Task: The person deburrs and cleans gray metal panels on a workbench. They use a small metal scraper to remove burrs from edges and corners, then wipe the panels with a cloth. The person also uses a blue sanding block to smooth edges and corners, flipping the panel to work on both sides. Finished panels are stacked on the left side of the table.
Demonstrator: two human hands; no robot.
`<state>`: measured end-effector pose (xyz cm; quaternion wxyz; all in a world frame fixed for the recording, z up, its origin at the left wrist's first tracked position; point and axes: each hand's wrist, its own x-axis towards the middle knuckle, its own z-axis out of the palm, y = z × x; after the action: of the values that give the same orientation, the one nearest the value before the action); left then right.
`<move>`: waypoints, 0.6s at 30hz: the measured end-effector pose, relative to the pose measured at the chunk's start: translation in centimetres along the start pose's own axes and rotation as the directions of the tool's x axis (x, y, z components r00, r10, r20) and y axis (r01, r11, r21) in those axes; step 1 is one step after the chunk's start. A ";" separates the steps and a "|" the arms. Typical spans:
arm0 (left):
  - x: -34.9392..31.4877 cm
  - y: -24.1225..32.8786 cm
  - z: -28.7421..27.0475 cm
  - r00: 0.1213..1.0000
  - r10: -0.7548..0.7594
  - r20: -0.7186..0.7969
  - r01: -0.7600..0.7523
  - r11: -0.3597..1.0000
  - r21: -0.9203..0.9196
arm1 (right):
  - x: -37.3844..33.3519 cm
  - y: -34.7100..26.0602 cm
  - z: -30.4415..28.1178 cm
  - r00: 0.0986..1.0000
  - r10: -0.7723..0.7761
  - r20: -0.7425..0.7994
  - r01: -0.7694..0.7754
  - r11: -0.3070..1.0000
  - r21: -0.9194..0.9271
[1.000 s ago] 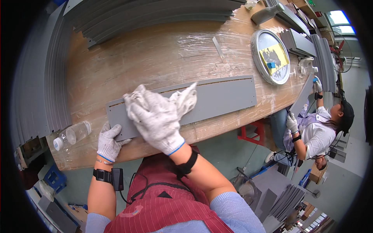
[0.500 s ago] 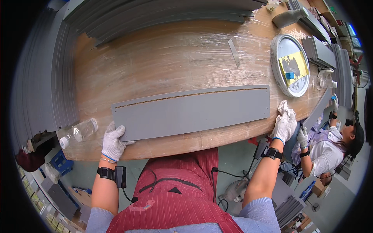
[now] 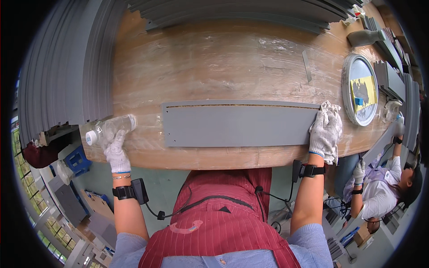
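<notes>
in head view, can see grey panel (image 3: 241, 127) flat on desk (image 3: 214, 67), right hand (image 3: 324, 134) closed around white cloth (image 3: 331, 156) at its right end, left hand (image 3: 117, 154) half-curled at clear bottle (image 3: 121, 121) — cannot tell if gripping. would judge wiping here as perhaps nearly done; cannot tell if grey stacks (image 3: 49, 76) at left are wiped or remaining — look alike.

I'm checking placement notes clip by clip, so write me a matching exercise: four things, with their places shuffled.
1. left hand
2. right hand
3. yellow sheet
4. thin flat strip

A. on the round lid
B. flat on the table, beyond the grey board
C. at the clear bottle
D. at the board's right end, with a white cloth

Pairs: 1-C, 2-D, 3-A, 4-B
</notes>
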<state>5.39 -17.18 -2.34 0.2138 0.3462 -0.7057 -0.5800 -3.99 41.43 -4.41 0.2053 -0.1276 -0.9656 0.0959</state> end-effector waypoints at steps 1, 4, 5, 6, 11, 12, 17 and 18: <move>0.3 1.0 2.0 0.998 0.059 0.008 -0.059 0.998 0.001 | -0.1 -0.1 0.0 1.000 0.024 0.005 -0.024 1.000 -0.018; 1.7 1.8 4.3 0.989 0.094 0.116 -0.108 0.986 0.126 | -0.3 -0.1 0.1 0.997 0.073 0.002 -0.073 0.994 -0.079; 1.7 1.8 5.1 0.981 0.114 0.156 -0.145 0.968 0.204 | -0.6 0.1 0.2 0.997 0.074 -0.008 -0.075 0.991 -0.110; 1.5 1.9 6.0 0.972 0.128 0.195 -0.180 0.943 0.280 | -0.7 0.2 0.4 0.997 0.071 -0.017 -0.073 0.987 -0.141; -2.1 9.1 14.5 0.579 0.115 0.807 -0.800 0.275 0.534 | -0.7 0.3 0.2 0.999 0.044 -0.024 -0.046 0.991 -0.125; -2.9 10.2 16.1 0.520 0.048 0.853 -0.846 0.173 0.505 | -0.7 0.2 0.2 0.999 0.043 -0.029 -0.046 0.992 -0.114; -5.3 12.1 21.0 0.342 -0.024 0.939 -0.940 -0.029 0.341 | -0.8 0.2 0.3 0.998 0.025 -0.054 -0.030 0.996 -0.088; -5.6 12.2 21.7 0.338 -0.043 0.940 -0.941 -0.047 0.336 | -0.8 0.1 0.2 0.998 0.023 -0.059 -0.028 0.997 -0.076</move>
<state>-9.04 2.53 4.92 -0.1439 -0.2018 -0.9677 0.0460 -3.36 41.32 -4.91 0.2269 -0.1504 -0.9605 0.0576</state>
